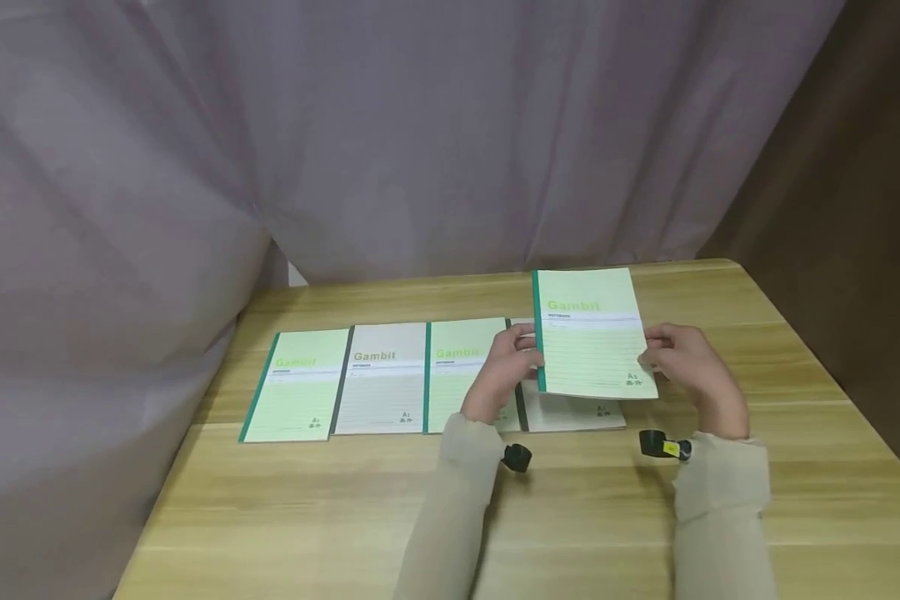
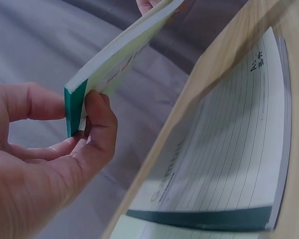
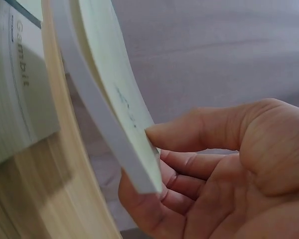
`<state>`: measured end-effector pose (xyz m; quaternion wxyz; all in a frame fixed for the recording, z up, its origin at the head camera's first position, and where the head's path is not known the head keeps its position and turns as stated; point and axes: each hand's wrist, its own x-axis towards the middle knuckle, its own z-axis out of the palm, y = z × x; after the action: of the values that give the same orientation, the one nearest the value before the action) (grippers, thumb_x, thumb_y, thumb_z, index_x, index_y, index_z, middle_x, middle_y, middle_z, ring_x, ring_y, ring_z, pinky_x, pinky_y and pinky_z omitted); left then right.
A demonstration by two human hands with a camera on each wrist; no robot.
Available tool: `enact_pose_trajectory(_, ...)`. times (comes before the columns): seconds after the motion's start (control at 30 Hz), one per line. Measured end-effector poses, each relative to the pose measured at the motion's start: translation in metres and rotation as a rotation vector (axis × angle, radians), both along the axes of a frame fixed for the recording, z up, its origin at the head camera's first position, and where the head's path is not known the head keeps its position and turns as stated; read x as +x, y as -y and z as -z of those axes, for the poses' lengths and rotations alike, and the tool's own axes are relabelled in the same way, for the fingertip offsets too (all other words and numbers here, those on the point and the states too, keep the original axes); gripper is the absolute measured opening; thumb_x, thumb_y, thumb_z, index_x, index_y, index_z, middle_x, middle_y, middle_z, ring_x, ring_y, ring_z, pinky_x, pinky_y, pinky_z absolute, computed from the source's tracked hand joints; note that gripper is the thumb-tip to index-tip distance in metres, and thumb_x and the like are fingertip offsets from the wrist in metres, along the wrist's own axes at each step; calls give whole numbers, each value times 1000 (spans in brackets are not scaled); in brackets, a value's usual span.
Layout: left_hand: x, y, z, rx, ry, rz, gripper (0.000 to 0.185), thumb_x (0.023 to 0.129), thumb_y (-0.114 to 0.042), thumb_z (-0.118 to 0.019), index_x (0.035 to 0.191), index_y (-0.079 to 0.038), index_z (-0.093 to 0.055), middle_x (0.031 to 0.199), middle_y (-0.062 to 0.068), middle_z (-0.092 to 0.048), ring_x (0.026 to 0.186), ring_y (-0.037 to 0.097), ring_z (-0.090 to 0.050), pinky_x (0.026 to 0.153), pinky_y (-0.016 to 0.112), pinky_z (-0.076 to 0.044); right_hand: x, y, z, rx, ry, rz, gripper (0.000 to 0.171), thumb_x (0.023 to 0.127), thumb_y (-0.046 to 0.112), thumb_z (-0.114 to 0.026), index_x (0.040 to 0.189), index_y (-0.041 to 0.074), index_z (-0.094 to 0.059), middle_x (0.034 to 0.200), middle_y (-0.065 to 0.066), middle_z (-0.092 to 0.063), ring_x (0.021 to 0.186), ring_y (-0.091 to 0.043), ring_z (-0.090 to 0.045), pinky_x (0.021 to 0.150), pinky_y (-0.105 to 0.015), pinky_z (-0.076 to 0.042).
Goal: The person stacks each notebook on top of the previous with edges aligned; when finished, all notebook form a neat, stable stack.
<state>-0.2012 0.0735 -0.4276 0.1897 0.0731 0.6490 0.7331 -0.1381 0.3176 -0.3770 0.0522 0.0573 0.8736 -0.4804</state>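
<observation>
Both hands hold a pale green notebook (image 1: 592,350) with a green spine, raised above the table on the right. My left hand (image 1: 504,372) pinches its spine edge; in the left wrist view, fingers and thumb of the left hand (image 2: 50,149) lie on both covers. At the opposite edge, my right hand (image 1: 693,371) pinches the lower corner, the thumb of the right hand (image 3: 214,149) on the front cover. Beneath lies a grey notebook (image 1: 570,414) with a dark spine, partly hidden by the raised one. The left arm partly covers a green notebook (image 1: 450,392) next to it.
Further left in the row lie a grey notebook (image 1: 381,392) and another green notebook (image 1: 296,400), fronts up. The wooden table (image 1: 307,517) reaches back to a grey curtain (image 1: 420,150). A dark brown drape (image 1: 855,208) hangs at the right.
</observation>
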Motion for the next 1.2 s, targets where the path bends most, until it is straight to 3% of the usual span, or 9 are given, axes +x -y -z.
enact_pose_trajectory(0.13, 1, 8, -1, -6, -10, -3, 58, 84, 11, -53, 141, 4, -49, 111, 9, -65, 88, 18, -63, 67, 31, -55, -1, 8, -2, 8, -10, -6, 51, 90, -4, -54, 134, -25, -41, 112, -25, -55, 83, -12, -55, 66, -29, -55)
enact_pose_trajectory(0.33, -1, 25, -6, -31, -25, -24, 60, 85, 8, -53, 144, 4, -46, 114, 10, -61, 87, 17, -58, 68, 29, -53, -11, 23, -6, 133, -59, -39, 48, 87, -1, -56, 129, -23, -48, 107, -24, -57, 84, -20, -54, 60, -26, -51)
enact_pose_trajectory(0.57, -1, 42, -7, -76, -5, -33, 61, 84, 8, -54, 144, 3, -46, 116, 11, -62, 89, 19, -60, 68, 30, -55, -15, 39, -3, 151, -76, -49, 46, 84, -1, -59, 124, -24, -52, 101, -23, -60, 83, -23, -55, 60, -24, -49)
enact_pose_trajectory(0.93, 2, 71, 9, -91, 6, -47, 63, 80, 8, -52, 143, 6, -45, 114, 16, -63, 88, 21, -61, 65, 29, -54, -12, 66, 14, 39, -49, -62, 48, 87, -4, -58, 129, -26, -47, 104, -25, -58, 89, -27, -57, 71, -38, -60)
enact_pose_trajectory(1.2, 5, 85, 14, -117, 10, -47, 63, 79, 10, -50, 142, 8, -44, 111, 16, -60, 83, 19, -59, 62, 27, -54, -14, 82, 21, -21, -11, -52, 50, 87, -5, -59, 132, -24, -46, 106, -23, -57, 91, -27, -56, 73, -37, -59)
